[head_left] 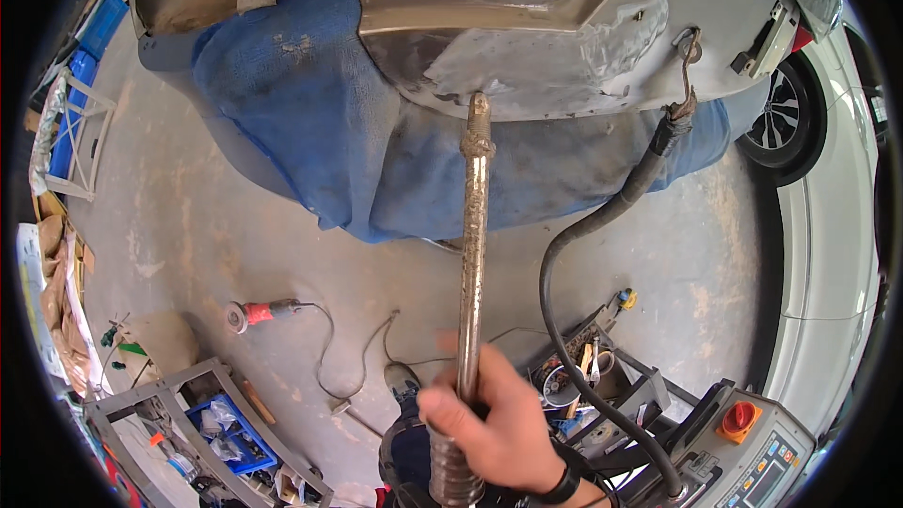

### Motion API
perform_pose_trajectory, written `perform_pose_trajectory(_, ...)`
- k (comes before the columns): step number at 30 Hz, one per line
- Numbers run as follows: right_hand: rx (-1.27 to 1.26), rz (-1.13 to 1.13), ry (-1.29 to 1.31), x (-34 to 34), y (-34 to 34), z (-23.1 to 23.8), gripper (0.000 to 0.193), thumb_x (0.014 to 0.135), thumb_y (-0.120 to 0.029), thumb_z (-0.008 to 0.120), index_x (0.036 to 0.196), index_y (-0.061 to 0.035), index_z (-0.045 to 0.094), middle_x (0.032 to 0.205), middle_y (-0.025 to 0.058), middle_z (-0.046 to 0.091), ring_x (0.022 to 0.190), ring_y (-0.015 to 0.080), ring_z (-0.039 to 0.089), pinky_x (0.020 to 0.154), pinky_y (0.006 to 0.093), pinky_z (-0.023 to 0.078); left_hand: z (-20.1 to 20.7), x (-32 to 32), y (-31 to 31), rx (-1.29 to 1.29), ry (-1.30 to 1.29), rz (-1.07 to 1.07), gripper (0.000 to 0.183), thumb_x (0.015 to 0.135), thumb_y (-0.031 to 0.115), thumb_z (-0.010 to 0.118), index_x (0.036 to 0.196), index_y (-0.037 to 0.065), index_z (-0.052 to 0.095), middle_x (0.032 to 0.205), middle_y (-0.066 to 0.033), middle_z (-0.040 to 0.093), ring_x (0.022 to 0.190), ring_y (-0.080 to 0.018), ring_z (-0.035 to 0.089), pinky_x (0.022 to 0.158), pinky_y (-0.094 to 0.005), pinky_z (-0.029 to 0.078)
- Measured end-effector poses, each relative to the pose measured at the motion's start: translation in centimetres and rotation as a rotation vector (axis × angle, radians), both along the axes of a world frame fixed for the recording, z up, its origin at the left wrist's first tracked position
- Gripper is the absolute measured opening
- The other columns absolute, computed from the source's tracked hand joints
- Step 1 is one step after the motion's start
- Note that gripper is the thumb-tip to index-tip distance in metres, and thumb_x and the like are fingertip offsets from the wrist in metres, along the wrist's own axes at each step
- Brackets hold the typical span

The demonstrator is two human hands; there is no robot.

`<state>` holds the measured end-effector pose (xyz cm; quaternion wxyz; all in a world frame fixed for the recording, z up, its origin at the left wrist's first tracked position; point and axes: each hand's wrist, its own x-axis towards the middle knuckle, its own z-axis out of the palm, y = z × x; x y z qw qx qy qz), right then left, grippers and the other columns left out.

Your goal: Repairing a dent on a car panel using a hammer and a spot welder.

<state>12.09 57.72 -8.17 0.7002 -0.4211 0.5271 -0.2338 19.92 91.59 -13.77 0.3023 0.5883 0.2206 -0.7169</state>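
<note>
In my right hand [513,433] is a slide-hammer dent puller [475,226], its long metal rod pointing away from me. The fingers wrap round the rod just above a ribbed cylinder at its near end, and the fingertips look smeared by motion. The rod's far tip meets, or nearly meets, the lower edge of a car body panel [536,66] sanded to bare grey metal. A thick black cable [555,263] is fastened to this panel at the right by a metal hook-like end. My left hand does not show.
Blue cloth [310,113] hangs below the panel. A red angle grinder [254,314] lies on the floor with its cord. Carts with tools [235,428] stand lower left and right. A grey machine [743,452] with a red rotary switch is at lower right; a white car [828,226] stands beyond.
</note>
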Motion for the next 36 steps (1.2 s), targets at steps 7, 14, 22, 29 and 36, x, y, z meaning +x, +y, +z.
perform_pose_trajectory(7, 0.075, -0.099, -0.034, -0.2, 3.1, -0.9, 0.033, 0.095, -0.021, 0.058, 0.112, 0.0066, 0.053, 0.082, 0.0051, 0.063, 0.078, 0.0138, 0.057, 0.070, 0.0266, 0.045, -0.2, 0.4, 0.5, -0.116, 0.019, -0.085, 0.028, 0.096, 0.013, 0.047, 0.120, -0.001, 0.053, 0.109, -0.0129, 0.063, 0.097, -0.0246, 0.061, 0.082, -0.0324, 0.049)
perform_pose_trajectory(14, 0.491, -0.123, -1.489, 0.7, 3.4, -7.6, 0.036, 0.092, -0.035, 0.061, 0.092, -0.0003, 0.055, 0.072, 0.0003, 0.056, 0.067, 0.0153, 0.053, 0.061, 0.0231, 0.041, 0.2, 0.7, -1.4, -0.049, 0.093, -0.007, 0.029, 0.097, 0.016, 0.045, 0.120, 0.000, 0.054, 0.107, -0.0122, 0.063, 0.095, -0.0241, 0.062, 0.081, -0.0323, 0.049)
perform_pose_trajectory(22, -0.321, 0.043, 0.402, 0.8, 3.4, 1.8, 0.052, 0.083, -0.023, 0.071, 0.120, 0.0008, 0.043, 0.079, 0.0103, 0.054, 0.067, 0.0285, 0.055, 0.061, 0.0351, 0.045, 0.5, 1.3, -1.3, 0.018, 0.132, 0.041, 0.029, 0.098, 0.020, 0.044, 0.119, 0.002, 0.054, 0.106, -0.0114, 0.063, 0.093, -0.0236, 0.062, 0.080, -0.0323, 0.050)
perform_pose_trajectory(29, -0.302, 0.074, 0.309, 0.4, 3.0, 0.9, 0.050, 0.082, -0.027, 0.072, 0.114, 0.0001, 0.046, 0.079, 0.0131, 0.054, 0.068, 0.0318, 0.055, 0.062, 0.0370, 0.045, 0.5, 1.3, -1.8, 0.051, 0.159, 0.075, 0.030, 0.099, 0.023, 0.043, 0.118, 0.003, 0.055, 0.104, -0.0107, 0.064, 0.091, -0.0231, 0.062, 0.078, -0.0322, 0.050)
perform_pose_trajectory(36, -0.230, 0.045, 0.320, 0.5, 2.6, 1.5, 0.051, 0.082, -0.031, 0.073, 0.112, 0.0002, 0.047, 0.076, 0.0119, 0.054, 0.065, 0.0281, 0.055, 0.061, 0.0353, 0.045, 0.8, 1.3, -2.0, 0.095, 0.200, 0.131, 0.032, 0.100, 0.025, 0.042, 0.118, 0.004, 0.056, 0.102, -0.0100, 0.064, 0.090, -0.0226, 0.062, 0.077, -0.0322, 0.051)
